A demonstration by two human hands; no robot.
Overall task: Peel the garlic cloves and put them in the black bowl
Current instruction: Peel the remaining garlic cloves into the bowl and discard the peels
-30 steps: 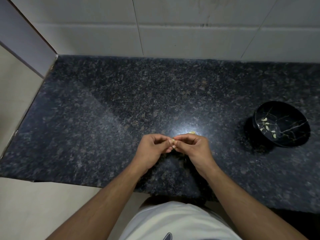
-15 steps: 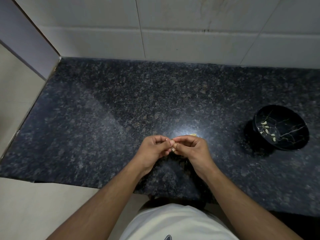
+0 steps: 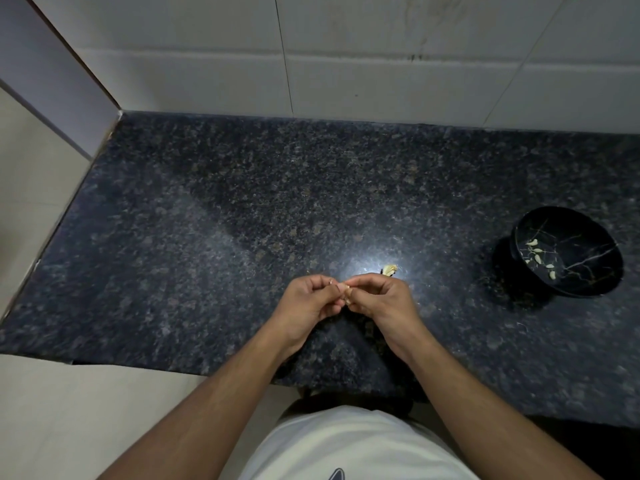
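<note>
My left hand (image 3: pixel 306 303) and my right hand (image 3: pixel 379 299) meet over the front middle of the dark granite counter (image 3: pixel 242 216), fingertips pinching one small garlic clove (image 3: pixel 347 291) between them. The clove is mostly hidden by my fingers. Just beyond my right hand a pale bit of garlic (image 3: pixel 390 269) lies on the counter. The black bowl (image 3: pixel 595 271) with thin gold veins stands far to the right and holds several peeled cloves (image 3: pixel 538 255).
A white tiled wall (image 3: pixel 346 74) runs along the back of the counter. The counter ends at a left edge beside a pale floor (image 3: pixel 31 188). My white shirt fills the bottom middle.
Both hands have stayed together on the clove, with only small finger movements. The camera has tilted slightly, shifting the scene a little lower in view.
</note>
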